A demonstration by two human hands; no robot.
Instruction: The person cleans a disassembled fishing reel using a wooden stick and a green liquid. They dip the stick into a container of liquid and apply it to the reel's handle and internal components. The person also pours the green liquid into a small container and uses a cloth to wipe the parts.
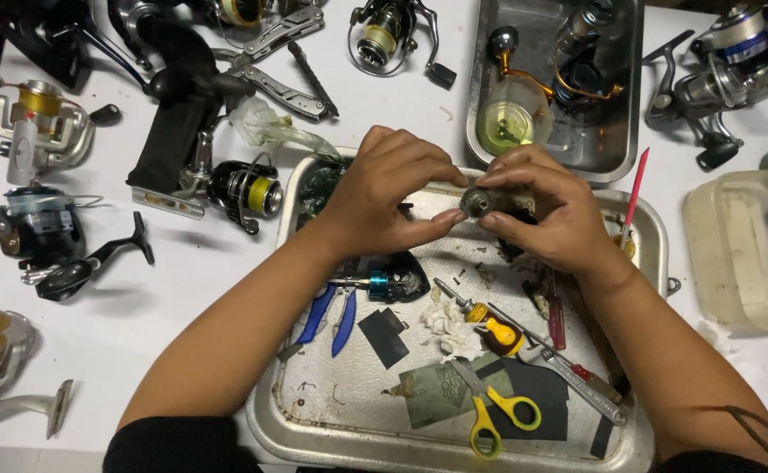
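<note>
Both hands, left hand [382, 197] and right hand [541, 206], pinch a small round grimy reel part [476, 202] between fingertips above a metal tray [331, 412], where scissors [498, 407], screwdriver [489, 326] and loose pieces lie below the grip, the reel evidently mid-disassembly, uncleaned.

Bare metal shows along the near-left floor of the large dented steel tray [314, 420], below the blue-handled pliers [331, 317]; the tray's near-right is crowded by yellow-handled scissors [499, 412], a yellow-handled screwdriver [489, 326] and a silver adjustable wrench [576, 381]; the white table [182, 289] lies open between the tray's left rim and the black spinning reel [46, 241]; further back, reels and folding multi-tool pliers [279, 61] block the way.
</note>
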